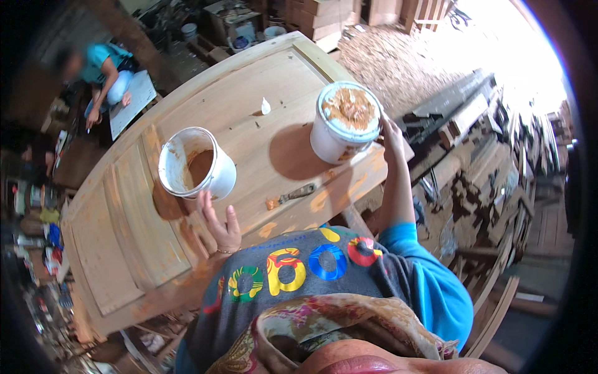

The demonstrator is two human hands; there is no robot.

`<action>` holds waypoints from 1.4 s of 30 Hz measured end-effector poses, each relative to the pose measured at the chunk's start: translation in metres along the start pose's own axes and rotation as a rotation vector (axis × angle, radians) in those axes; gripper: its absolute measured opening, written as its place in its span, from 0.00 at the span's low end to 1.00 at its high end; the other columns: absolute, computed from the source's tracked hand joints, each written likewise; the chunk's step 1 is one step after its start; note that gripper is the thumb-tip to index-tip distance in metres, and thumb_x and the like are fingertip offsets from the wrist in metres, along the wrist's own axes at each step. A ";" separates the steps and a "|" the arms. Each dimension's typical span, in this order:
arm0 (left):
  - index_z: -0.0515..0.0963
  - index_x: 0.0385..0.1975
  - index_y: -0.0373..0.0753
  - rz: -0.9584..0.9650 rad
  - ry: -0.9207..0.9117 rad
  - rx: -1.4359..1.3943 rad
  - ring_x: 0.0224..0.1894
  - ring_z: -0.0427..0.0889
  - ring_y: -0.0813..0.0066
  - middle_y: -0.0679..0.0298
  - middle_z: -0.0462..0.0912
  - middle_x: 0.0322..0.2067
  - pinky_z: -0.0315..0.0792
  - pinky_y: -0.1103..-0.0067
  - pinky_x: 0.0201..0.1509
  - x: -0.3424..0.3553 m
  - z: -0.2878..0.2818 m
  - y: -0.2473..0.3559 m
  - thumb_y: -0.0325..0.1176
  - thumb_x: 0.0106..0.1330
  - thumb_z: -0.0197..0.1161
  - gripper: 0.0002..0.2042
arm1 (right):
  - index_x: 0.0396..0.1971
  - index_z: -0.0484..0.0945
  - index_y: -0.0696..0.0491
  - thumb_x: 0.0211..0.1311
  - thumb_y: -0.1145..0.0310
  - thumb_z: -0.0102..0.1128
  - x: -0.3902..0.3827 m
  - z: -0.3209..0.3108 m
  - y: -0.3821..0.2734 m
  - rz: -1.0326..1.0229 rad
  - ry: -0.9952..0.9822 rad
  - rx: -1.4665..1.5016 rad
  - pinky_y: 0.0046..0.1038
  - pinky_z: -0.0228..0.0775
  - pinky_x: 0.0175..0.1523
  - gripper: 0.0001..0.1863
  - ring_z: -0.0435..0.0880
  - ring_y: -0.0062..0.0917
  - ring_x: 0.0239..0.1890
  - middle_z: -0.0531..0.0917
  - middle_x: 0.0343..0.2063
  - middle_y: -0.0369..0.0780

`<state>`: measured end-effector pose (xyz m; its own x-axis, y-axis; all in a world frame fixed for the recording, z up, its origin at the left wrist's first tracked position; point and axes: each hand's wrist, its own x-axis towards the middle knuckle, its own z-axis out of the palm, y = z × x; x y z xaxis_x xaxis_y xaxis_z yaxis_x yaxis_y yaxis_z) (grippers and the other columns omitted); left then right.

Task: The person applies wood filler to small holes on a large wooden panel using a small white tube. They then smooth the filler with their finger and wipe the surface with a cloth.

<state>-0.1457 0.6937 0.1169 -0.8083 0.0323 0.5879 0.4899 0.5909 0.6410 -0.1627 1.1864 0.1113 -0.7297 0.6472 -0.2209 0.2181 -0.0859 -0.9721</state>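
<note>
Two white plastic buckets, round and tapered, on one wooden panel, pale grain with raised mouldings and orange smears. Filled bucket (329,142): top heaped with lumpy white and orange-brown paste, near the panel's right end. Right hand (392,138) lies against that bucket's right side; can't tell how firm the grip is. Open bucket (223,176): smeared inside, brown paste at the bottom, around mid-panel. Left hand (219,225) is open, fingers spread, just beside its base; contact can't be told. Hands well apart, one bucket between them. One handled tool (299,192), end caked with orange paste, lies near the panel's (249,134) near edge. One small white cone-like piece (266,106) stands toward the far edge. Writing: big multicoloured letters on the wearer's grey shirt (305,280), smaller line above. One co-worker (99,65) in teal, beyond the panel's far edge.
</note>
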 end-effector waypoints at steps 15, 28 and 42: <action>0.67 0.58 0.32 0.084 -0.167 -0.123 0.61 0.66 0.50 0.47 0.66 0.57 0.61 0.64 0.65 -0.006 -0.003 0.008 0.34 0.62 0.62 0.25 | 0.35 0.74 0.52 0.62 0.64 0.60 -0.035 -0.005 0.011 0.101 0.058 0.487 0.25 0.68 0.28 0.09 0.74 0.19 0.24 0.77 0.26 0.34; 0.69 0.54 0.30 -0.345 0.233 0.119 0.59 0.68 0.50 0.47 0.70 0.54 0.61 0.64 0.65 -0.133 -0.169 -0.106 0.29 0.61 0.58 0.21 | 0.44 0.73 0.54 0.68 0.51 0.52 -0.095 0.162 -0.222 -0.420 -0.679 0.281 0.22 0.70 0.35 0.20 0.76 0.19 0.29 0.78 0.28 0.36; 0.68 0.55 0.29 -0.506 0.486 0.163 0.53 0.73 0.53 0.48 0.73 0.51 0.66 0.66 0.59 -0.186 -0.258 -0.121 0.25 0.66 0.53 0.18 | 0.49 0.76 0.53 0.55 0.70 0.55 -0.336 0.410 -0.377 -1.206 -0.828 -0.315 0.32 0.67 0.52 0.19 0.81 0.34 0.44 0.83 0.41 0.44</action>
<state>0.0296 0.4083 0.0568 -0.6678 -0.6173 0.4160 0.0086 0.5524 0.8336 -0.2653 0.6906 0.5199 -0.6950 -0.4031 0.5954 -0.7189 0.4055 -0.5646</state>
